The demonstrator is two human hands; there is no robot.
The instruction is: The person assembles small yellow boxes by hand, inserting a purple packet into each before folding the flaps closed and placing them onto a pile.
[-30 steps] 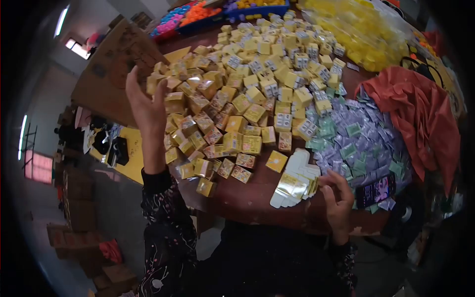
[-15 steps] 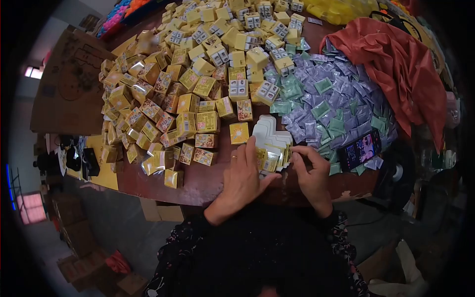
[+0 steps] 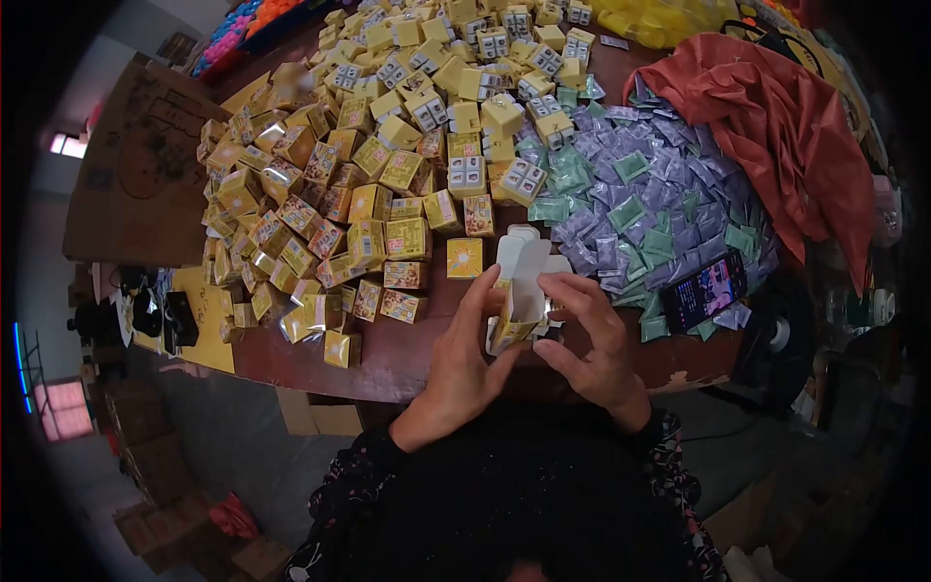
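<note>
Carton [image 3: 525,305] between left hand [image 3: 460,367] and right hand [image 3: 599,351], its print illegible

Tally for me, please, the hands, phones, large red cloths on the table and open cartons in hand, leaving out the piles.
Left hand and right hand: 2
Phone: 1
Large red cloth: 1
Open carton: 1
Total: 5

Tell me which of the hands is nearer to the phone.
Right. The right hand is to the left of the phone, not touching it; the left hand is farther left, on the other side of the open carton.
</note>
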